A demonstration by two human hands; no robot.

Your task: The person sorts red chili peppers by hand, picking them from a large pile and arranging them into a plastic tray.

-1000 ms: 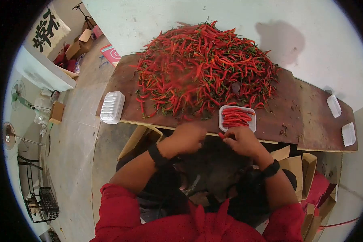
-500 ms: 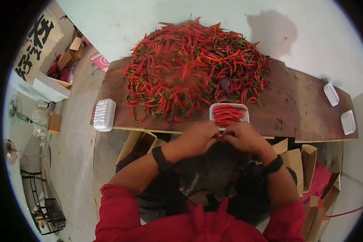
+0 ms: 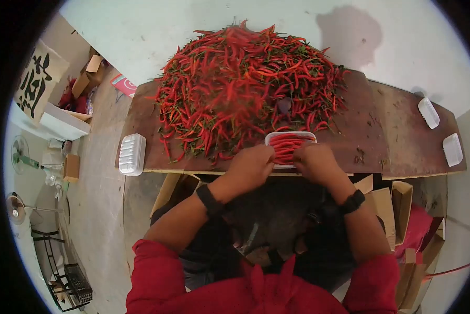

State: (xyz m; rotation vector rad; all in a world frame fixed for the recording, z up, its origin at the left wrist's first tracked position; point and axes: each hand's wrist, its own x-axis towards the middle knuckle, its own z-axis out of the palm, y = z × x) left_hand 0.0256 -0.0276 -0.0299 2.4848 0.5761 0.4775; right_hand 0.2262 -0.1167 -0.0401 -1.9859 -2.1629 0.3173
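A small white tray sits at the near edge of the wooden counter, and both hands are on it. The red chilies inside lie side by side, pointing roughly from 9 to 3 o'clock.

The left hand rests knuckles-up against the tray's 8 o'clock corner, its fingers curled under. The right hand covers the 4 o'clock corner in the same way. The fingertips of both are hidden beneath the backs of the hands, so I cannot tell whether either one is clenched on a chili, pinching the tray's rim, or merely resting there. Each wrist wears a black band.

Directly at 12 o'clock from the tray, and touching its far rim, rises a large heap of chilies — red pods with green stems, filling most of the counter's middle.

An upturned white tray lies at the counter's 9 o'clock end. Two more white trays lie well apart from the hands at the 3 o'clock end.

Under the counter's near edge stand open cardboard boxes, at about 4 o'clock from the right hand. The person's red sleeves fill the view at 6 o'clock.
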